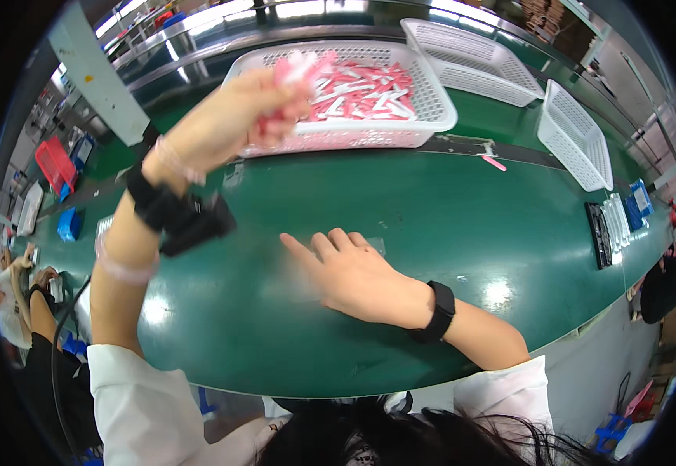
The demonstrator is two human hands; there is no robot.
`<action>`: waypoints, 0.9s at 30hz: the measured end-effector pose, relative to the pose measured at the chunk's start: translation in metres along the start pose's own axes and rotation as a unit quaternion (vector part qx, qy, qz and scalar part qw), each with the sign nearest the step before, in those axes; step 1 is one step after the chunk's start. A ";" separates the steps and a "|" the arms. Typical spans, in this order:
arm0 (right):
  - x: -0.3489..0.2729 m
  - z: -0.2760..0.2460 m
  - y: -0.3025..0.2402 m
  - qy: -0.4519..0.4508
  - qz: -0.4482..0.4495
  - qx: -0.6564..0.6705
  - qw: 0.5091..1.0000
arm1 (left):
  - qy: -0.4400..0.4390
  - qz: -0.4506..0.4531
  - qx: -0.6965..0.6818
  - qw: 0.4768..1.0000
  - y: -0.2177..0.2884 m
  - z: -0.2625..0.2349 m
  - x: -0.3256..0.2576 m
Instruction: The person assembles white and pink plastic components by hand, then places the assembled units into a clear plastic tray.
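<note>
My left hand [256, 109] is raised at the near left edge of a white plastic basket [338, 133]. Its fingers are closed round a bunch of small pink and white pieces [300, 68], somewhat blurred. More slim pink and white pieces [373, 93] lie heaped inside this basket. Over the middle of the green tabletop [431, 217], my right hand [357, 279] is palm down with its fingers spread, and nothing shows in it. Its thumb side is smeared by motion. Whether it touches the surface I cannot tell.
Two more white baskets, one at the back right [477, 66] and one at the right [575, 140], stand beyond a single pink piece [495, 162]. Black and white strips [608, 231] lie at the right edge. A grey post [97, 74] rises at the left. Another person's arm [43, 314] is far left.
</note>
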State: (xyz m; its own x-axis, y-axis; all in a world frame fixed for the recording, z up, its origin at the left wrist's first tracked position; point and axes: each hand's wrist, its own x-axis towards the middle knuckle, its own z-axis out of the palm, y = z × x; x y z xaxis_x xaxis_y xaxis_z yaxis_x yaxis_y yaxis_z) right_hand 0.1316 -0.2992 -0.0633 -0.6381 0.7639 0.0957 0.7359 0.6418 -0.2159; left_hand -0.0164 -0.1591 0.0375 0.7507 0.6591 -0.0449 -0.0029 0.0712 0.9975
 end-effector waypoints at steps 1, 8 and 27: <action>0.002 0.002 -0.002 0.022 -0.007 0.021 0.999 | 0.013 -0.028 -0.009 0.999 -0.004 0.014 -0.021; 0.018 -0.037 0.008 0.139 0.088 0.451 0.877 | 0.010 -0.083 -0.116 0.990 -0.029 0.059 -0.110; 0.009 -0.045 -0.015 0.054 0.159 0.590 0.790 | 0.001 -0.158 -0.120 0.980 -0.077 0.064 -0.126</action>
State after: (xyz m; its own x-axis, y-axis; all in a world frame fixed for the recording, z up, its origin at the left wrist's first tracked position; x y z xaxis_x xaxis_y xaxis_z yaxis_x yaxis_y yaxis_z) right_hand 0.1248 -0.2989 -0.0158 -0.3935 0.9160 -0.0777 0.0919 -0.0449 -0.9948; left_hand -0.0683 -0.2950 -0.0303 0.7373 0.5775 -0.3505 0.0737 0.4471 0.8915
